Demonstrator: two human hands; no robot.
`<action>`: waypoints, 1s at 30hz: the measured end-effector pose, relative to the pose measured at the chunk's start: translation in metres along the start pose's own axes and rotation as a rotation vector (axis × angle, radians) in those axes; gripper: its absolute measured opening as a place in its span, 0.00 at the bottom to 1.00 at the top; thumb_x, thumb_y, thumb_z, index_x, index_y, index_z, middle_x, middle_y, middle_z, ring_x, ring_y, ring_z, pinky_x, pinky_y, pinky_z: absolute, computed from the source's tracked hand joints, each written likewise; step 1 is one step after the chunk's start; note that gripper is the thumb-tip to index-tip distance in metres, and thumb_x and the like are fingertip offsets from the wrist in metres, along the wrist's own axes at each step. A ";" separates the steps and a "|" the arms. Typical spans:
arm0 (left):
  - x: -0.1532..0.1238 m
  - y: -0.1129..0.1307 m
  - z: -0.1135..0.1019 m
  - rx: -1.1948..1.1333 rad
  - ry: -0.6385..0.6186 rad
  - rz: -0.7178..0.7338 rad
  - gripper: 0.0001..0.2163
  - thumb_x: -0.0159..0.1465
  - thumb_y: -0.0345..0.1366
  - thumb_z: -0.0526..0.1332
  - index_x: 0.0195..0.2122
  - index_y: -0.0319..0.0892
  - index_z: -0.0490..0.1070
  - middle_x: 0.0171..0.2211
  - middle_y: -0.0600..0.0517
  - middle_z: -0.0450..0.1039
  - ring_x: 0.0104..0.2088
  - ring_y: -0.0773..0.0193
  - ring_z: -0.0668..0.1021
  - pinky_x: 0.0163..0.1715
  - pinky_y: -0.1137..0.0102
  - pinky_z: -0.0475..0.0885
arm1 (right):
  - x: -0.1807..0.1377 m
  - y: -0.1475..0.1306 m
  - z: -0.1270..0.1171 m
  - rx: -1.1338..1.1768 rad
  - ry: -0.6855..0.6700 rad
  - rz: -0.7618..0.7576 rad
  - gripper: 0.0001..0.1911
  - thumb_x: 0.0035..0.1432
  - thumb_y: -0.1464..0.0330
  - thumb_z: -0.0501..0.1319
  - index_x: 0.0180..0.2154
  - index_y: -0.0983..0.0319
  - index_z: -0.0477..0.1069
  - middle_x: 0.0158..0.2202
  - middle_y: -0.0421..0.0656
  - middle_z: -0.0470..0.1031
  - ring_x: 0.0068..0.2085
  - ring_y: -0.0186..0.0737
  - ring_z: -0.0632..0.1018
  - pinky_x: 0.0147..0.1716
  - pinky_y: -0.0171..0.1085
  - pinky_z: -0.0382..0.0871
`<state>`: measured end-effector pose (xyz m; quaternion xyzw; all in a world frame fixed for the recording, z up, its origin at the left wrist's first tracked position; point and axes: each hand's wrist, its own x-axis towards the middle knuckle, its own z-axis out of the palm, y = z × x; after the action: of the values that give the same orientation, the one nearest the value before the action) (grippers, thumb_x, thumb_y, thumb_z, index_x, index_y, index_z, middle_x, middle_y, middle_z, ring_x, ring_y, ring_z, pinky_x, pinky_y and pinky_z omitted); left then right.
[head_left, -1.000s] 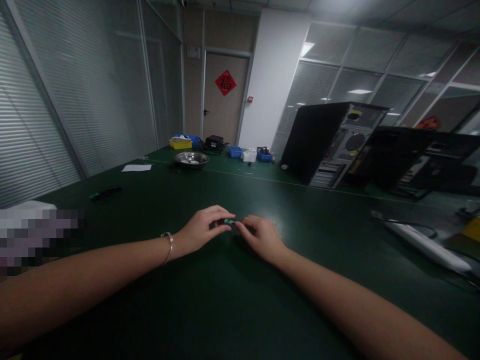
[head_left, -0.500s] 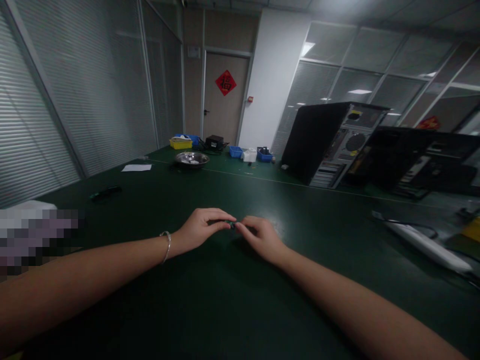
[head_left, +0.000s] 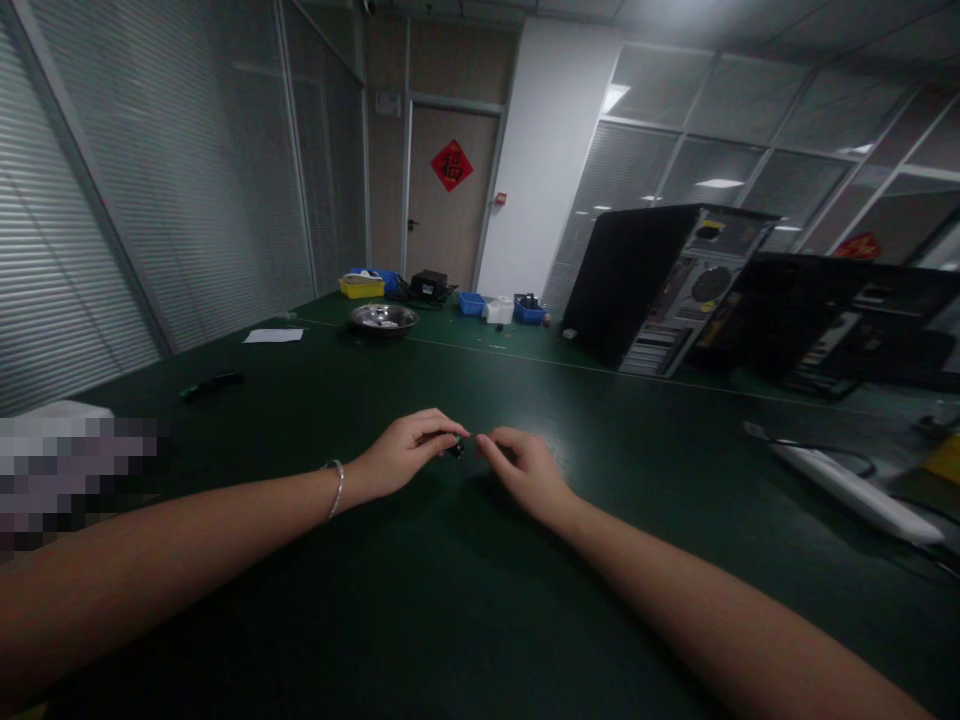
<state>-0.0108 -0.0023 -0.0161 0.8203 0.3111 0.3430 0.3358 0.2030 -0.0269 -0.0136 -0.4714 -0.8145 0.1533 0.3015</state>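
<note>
Between the thumb and fingers of my left hand (head_left: 416, 445) is a small dark piece with a green tint (head_left: 456, 449), too small to name. A bracelet circles that wrist. My right hand (head_left: 521, 462) is just to the right, thumb and index finger pinched together. Whether anything sits in that pinch is too small to make out. A narrow gap separates the fingertips of the two hands, above the dark green tabletop (head_left: 420, 610).
A metal bowl (head_left: 382, 320) holds small pale items at the back left. Blue bins (head_left: 472, 303) stand farther back. A computer tower (head_left: 637, 285) rises at right, with a white power strip (head_left: 862, 490) nearer me. Left lie a white paper (head_left: 274, 336) and a dark object (head_left: 213, 386).
My fingertips were together at the small dark piece; now they are apart. The piece stays in my left hand, shifted slightly left and tilted down.
</note>
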 end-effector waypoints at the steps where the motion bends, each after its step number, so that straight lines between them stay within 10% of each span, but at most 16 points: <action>1: 0.000 -0.001 0.000 0.025 -0.035 0.003 0.11 0.67 0.35 0.53 0.45 0.43 0.73 0.39 0.50 0.70 0.39 0.63 0.73 0.40 0.69 0.69 | 0.000 -0.001 0.000 0.000 -0.003 0.001 0.19 0.66 0.60 0.50 0.32 0.62 0.73 0.29 0.41 0.73 0.31 0.36 0.72 0.30 0.33 0.62; 14: -0.003 0.010 0.004 0.318 -0.269 0.119 0.14 0.70 0.37 0.47 0.44 0.45 0.72 0.42 0.48 0.68 0.44 0.59 0.69 0.45 0.66 0.64 | 0.001 -0.001 0.000 -0.029 -0.015 -0.006 0.20 0.66 0.59 0.49 0.29 0.62 0.72 0.27 0.40 0.72 0.30 0.35 0.72 0.30 0.32 0.61; 30: -0.008 0.011 -0.004 0.368 -0.123 -0.010 0.18 0.60 0.52 0.59 0.42 0.43 0.69 0.40 0.48 0.68 0.40 0.56 0.71 0.37 0.65 0.68 | 0.005 -0.008 -0.010 -0.099 -0.155 0.134 0.13 0.61 0.59 0.56 0.36 0.60 0.72 0.34 0.43 0.75 0.32 0.37 0.73 0.27 0.33 0.61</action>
<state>-0.0151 -0.0131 -0.0087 0.8858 0.3513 0.2278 0.2001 0.2022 -0.0270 -0.0002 -0.5259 -0.8086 0.1686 0.2030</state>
